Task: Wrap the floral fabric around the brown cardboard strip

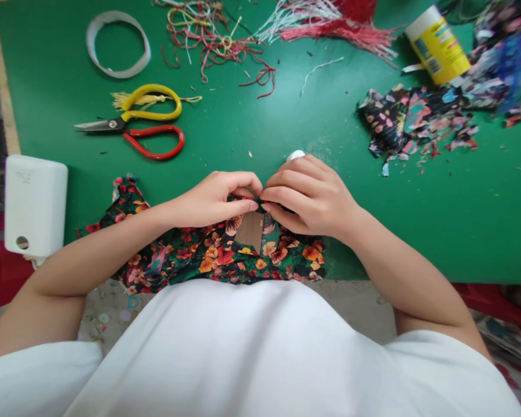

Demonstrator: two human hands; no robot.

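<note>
Floral fabric [208, 255] at near edge of green surface [260, 133], wrapped partway round brown card [249, 230]; left hand [212, 200] and right hand [312, 197] both pinching top fold shut; lower card bare, scissors [134, 121] idle.

The room was brightly and evenly lit, with soft light falling from above. The flat green table top [252, 133] showed hardly any glare, only a pale, worn sheen near its middle. Shadows were faint and short: a thin one lay under the yellow-and-red-handled scissors [139, 124] and a soft one beneath the person's forearms. The centre was sharp. Toward the edges the picture bent and smeared, so the heap of dark flowered fabric scraps [503, 63] at the far right corner looked stretched and blurred. The white shirt [260, 353] below was bright but not blown out.
</note>
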